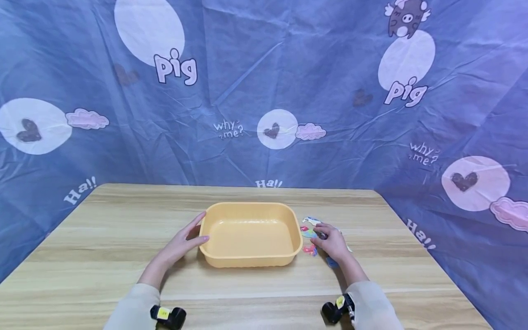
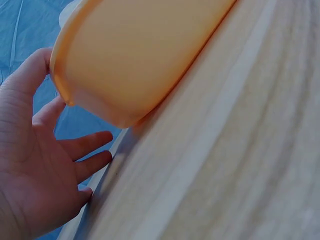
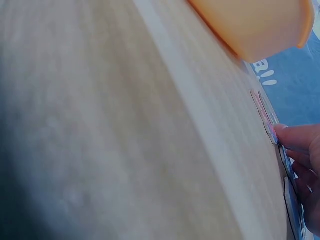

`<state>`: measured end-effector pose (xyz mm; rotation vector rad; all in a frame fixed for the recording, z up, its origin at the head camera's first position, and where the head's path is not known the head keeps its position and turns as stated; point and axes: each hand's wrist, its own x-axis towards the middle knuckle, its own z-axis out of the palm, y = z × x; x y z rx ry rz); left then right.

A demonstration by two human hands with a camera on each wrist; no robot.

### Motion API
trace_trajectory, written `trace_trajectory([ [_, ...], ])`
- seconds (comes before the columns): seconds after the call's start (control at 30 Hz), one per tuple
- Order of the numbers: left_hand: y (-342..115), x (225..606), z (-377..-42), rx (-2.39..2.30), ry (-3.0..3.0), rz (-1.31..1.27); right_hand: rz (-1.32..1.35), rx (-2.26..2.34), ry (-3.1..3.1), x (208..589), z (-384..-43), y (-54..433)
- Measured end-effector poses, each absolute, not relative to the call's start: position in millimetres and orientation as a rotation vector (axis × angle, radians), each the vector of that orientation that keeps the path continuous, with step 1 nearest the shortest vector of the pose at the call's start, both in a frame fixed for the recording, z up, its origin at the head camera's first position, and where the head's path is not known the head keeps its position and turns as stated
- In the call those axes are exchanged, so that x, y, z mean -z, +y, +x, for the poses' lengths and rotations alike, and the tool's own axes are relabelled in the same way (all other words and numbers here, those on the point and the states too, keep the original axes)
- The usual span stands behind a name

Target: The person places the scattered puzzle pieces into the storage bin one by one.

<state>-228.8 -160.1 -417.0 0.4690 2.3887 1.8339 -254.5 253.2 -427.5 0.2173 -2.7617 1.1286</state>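
A yellow plastic basin [image 1: 250,262] stands upright on the wooden table, nothing inside it. My left hand [image 1: 183,243] is at its left side, thumb and index finger resting over the rim. In the left wrist view, the other fingers of that left hand [image 2: 45,165] spread loosely below the rim, apart from the wall. My right hand [image 1: 334,243] reaches down among flat colourful cutouts [image 1: 308,233] right of the basin. Its thumb [image 3: 287,134] touches the pieces in the right wrist view; whether it pinches one is hidden.
A red and blue cutout [image 1: 310,250] lies near the basin's right corner, a blue one [image 1: 332,262] under the right wrist. Bare wooden tabletop [image 1: 123,229] surrounds the basin. A blue printed cloth [image 1: 235,91] hangs behind and along the table's sides.
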Motion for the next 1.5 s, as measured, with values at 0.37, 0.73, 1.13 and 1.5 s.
trace_trajectory([
  [0.37, -161.2, 416.6, -230.4, -1.848, 2.328, 0.445, 0.197, -1.104, -2.758, 426.1, -256.8, 250.3],
  [0.73, -161.5, 418.2, -232.5, -1.841, 2.327, 0.424, 0.214, -1.063, -2.726, 427.8, -255.0, 250.8],
  [1.13, -163.9, 422.9, -230.9, -1.848, 2.323, 0.393, 0.212, -1.053, -2.736, 429.5, -257.2, 249.3],
  [1.5, -163.1, 423.5, -231.5, -1.844, 2.326, 0.399, 0.223, -0.975, -2.725, 430.9, -255.0, 248.0],
])
